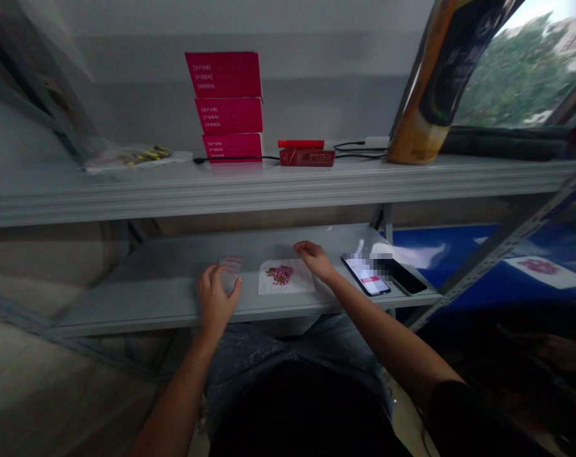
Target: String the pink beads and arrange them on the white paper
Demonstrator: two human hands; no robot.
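The left hand (215,301) grips a small stack of clear packets (230,271) by their lower edge, on the shelf (126,304). The right hand (315,260), curled and empty, rests just beside a paper (300,282) bearing pink and brown pills (281,275); a phone (366,276) lies beyond.

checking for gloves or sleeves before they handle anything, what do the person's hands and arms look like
The left hand and right hand are bare, with no gloves, and neither wrist shows a watch or band. The forearms are uncovered too. A dark sleeve shows only on the upper right arm.
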